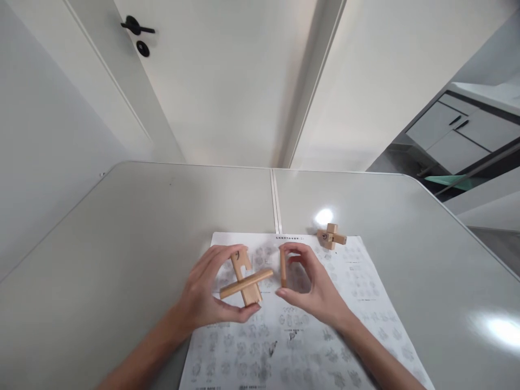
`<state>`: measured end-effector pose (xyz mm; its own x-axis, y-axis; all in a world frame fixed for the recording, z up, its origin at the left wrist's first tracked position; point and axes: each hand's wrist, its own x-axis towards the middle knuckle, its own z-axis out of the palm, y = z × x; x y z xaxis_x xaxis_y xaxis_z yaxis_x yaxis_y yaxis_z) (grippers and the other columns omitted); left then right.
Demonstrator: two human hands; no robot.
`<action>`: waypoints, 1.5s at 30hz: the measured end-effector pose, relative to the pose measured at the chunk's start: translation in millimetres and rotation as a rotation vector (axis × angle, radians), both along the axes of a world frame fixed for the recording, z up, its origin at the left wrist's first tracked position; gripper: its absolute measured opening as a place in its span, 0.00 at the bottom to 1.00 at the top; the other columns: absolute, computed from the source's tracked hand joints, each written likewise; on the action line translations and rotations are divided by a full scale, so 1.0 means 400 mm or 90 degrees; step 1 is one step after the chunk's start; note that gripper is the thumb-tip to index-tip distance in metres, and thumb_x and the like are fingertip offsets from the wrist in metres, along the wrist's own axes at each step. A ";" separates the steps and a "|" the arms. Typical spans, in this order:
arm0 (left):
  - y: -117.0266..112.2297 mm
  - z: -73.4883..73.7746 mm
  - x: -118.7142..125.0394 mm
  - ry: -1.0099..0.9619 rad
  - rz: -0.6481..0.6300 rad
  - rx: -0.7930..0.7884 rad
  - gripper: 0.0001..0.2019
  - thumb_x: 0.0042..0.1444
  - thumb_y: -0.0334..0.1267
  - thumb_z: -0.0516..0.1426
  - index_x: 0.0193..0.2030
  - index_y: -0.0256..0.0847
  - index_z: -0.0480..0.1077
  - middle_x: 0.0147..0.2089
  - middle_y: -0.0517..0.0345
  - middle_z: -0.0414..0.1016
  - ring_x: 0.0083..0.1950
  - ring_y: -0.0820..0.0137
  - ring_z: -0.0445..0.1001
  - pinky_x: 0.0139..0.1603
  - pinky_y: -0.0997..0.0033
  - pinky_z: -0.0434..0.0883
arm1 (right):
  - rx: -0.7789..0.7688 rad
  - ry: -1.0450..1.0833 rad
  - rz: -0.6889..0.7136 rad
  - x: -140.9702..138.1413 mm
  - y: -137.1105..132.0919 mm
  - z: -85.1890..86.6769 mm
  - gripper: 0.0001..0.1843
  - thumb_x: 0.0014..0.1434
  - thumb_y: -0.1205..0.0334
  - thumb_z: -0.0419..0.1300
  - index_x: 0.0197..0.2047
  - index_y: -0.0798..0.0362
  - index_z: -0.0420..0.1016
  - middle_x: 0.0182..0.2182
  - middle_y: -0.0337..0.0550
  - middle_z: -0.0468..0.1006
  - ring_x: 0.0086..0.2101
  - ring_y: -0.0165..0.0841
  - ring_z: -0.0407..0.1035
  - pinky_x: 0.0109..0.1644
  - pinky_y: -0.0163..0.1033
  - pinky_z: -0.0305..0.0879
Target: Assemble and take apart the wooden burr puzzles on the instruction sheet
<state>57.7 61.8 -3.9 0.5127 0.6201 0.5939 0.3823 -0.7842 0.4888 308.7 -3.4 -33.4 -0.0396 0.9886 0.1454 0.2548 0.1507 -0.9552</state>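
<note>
My left hand [211, 287] grips a notched wooden puzzle piece [252, 294] between thumb and fingers, at its two ends. A wooden stick [254, 279] lies crosswise over that piece, and a dark mark shows near its upper end. To the right, my right hand [306, 276] pinches a slim wooden puzzle piece [283, 268] upright between thumb and fingertips. A small gap separates the pieces in the two hands. Both hands are above a printed sheet [300, 346].
An assembled wooden cross-shaped puzzle [331, 237] sits at the sheet's upper right edge. The grey table [162, 216] has a seam strip [275, 200] down its middle. Behind it stands a white door [227, 81] with a black handle [138, 27]. White cabinets [459, 130] are at the right.
</note>
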 end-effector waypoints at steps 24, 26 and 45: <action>-0.001 -0.032 0.007 0.024 -0.093 -0.267 0.41 0.43 0.43 0.71 0.66 0.51 0.64 0.52 0.57 0.79 0.49 0.61 0.79 0.52 0.62 0.75 | 0.046 -0.006 0.098 -0.042 -0.037 0.003 0.06 0.72 0.57 0.61 0.48 0.48 0.78 0.34 0.43 0.79 0.30 0.34 0.67 0.31 0.38 0.64; 0.002 -0.029 0.004 0.026 -0.089 -0.269 0.40 0.44 0.42 0.70 0.66 0.50 0.64 0.52 0.56 0.79 0.49 0.61 0.79 0.52 0.62 0.75 | 0.038 0.000 0.104 -0.044 -0.040 0.006 0.07 0.72 0.57 0.61 0.47 0.48 0.78 0.34 0.43 0.78 0.30 0.34 0.67 0.31 0.38 0.64; 0.013 -0.050 -0.008 0.040 -0.116 -0.377 0.36 0.52 0.45 0.66 0.67 0.49 0.63 0.63 0.50 0.74 0.59 0.56 0.76 0.60 0.55 0.74 | -0.077 0.127 0.118 -0.056 -0.053 0.011 0.08 0.70 0.53 0.63 0.43 0.48 0.78 0.32 0.41 0.77 0.31 0.34 0.67 0.34 0.39 0.62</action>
<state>54.4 66.9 -23.8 0.6645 0.7339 0.1410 0.3097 -0.4421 0.8418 286.4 -24.4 -29.2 -0.2034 0.9778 0.0506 0.0395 0.0598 -0.9974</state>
